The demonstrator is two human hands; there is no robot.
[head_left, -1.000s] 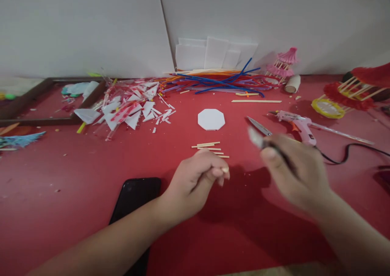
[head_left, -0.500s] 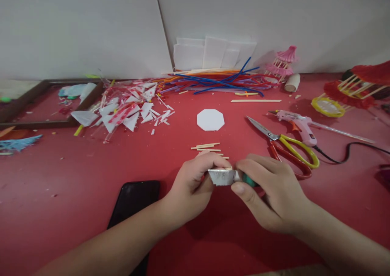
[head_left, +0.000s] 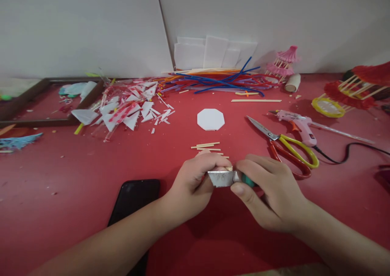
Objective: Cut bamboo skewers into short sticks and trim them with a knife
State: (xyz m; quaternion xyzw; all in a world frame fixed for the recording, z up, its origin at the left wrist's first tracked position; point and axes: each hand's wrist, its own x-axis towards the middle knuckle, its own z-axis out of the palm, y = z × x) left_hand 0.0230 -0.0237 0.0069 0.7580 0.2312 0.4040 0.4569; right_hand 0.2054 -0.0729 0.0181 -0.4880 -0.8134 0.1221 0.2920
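My right hand [head_left: 271,190] is closed round the green grip of a cutter knife. Its broad silver blade [head_left: 222,179] points left, toward my left hand [head_left: 195,186]. Curled fingers of that left hand pinch a short wooden stick [head_left: 229,168]; only its pale end shows above the blade, so I cannot tell its length. Just beyond the hands lie several cut wooden sticks [head_left: 209,149], partly hidden by my left fingers. Farther back, a white octagonal foam board piece [head_left: 210,119] lies flat on the red table [head_left: 176,142].
Scissors [head_left: 274,140] and a pink glue gun [head_left: 300,125] lie at right. A black phone [head_left: 134,198] rests by my left forearm. White scraps [head_left: 131,113], a brown frame [head_left: 18,97], pipe cleaners [head_left: 213,81] and stick-built models [head_left: 347,93] line the back and sides.
The knife blade has tilted and dipped very slightly, and a little more of the stick's end shows above it. Both hands are otherwise almost still.
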